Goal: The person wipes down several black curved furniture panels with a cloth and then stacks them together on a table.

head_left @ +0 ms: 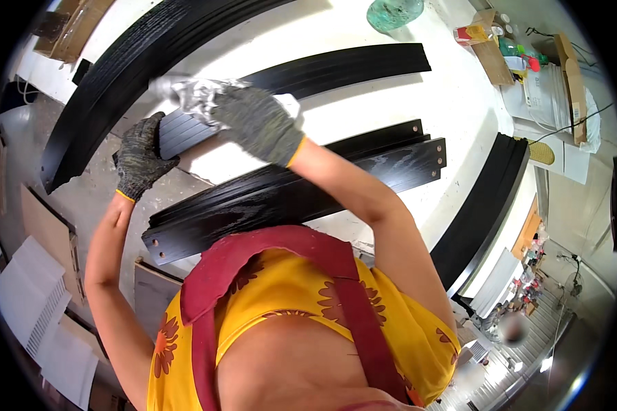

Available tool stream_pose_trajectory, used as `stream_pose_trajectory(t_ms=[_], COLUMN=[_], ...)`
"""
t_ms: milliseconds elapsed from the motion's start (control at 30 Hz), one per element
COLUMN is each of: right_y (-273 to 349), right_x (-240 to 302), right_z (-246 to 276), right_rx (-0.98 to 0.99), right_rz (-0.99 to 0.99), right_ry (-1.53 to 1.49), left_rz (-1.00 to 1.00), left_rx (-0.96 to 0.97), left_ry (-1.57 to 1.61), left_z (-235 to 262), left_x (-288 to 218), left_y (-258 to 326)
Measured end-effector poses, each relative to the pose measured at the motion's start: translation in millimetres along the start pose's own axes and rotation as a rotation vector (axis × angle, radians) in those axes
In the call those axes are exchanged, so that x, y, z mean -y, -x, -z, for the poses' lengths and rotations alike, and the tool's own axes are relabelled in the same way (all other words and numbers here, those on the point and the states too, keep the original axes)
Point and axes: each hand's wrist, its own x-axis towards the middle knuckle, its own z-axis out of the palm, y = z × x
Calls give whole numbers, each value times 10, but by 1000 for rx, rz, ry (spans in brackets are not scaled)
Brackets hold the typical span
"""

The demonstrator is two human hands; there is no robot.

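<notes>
Gripping the black panel's [185, 130] end, left hand [140, 159]; right hand [257, 123] presses blurred rag [192, 96].

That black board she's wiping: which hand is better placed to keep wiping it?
Probably the right hand: it presses the rag onto the board. The left hand only grips the board's end.

Gloves, left [140, 156] and right [259, 123]: speckled grey knit, yellow cuffs. Rag [195, 96]: silvery grey. Boards [301, 188]: black, grained; at 12 o'clock, jar [393, 12]: green. Table [452, 103]: white. Top [288, 301]: yellow, rust flowers, maroon straps.
</notes>
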Motion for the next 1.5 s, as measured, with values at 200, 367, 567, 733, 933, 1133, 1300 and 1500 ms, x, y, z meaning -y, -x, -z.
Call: stream_pose_trajectory(t_ms=[200,367,567,733,933,1133,1300,1500], right_y=[1016,1279,-216,16,1258,174,-941,-527], right_x=[-1686,-2286,371,-270,-1730,-278,1153,399], right_z=[951,835,-245,130,965,300,-506,-198], right_rx=[195,-44,10,-150,86,189,217,9], right_rz=[-664,-476,-141,-99,-600,-64,278,-23], right_ry=[501,904,164,7,633,355,-10,-183], left_rz=[30,47,45,-46,-6,20,17,123], left_rx=[27,57,57,20,-191,-368,-315,-296], left_ry=[-19,-23,-61,9,352,445,497,771], left_z=[48,73,116,173,-74,-314,-310,-329], left_x=[-127,-130,-184,78,729,749,781,790], left_y=[-78,-76,-78,100,650,753,650,822])
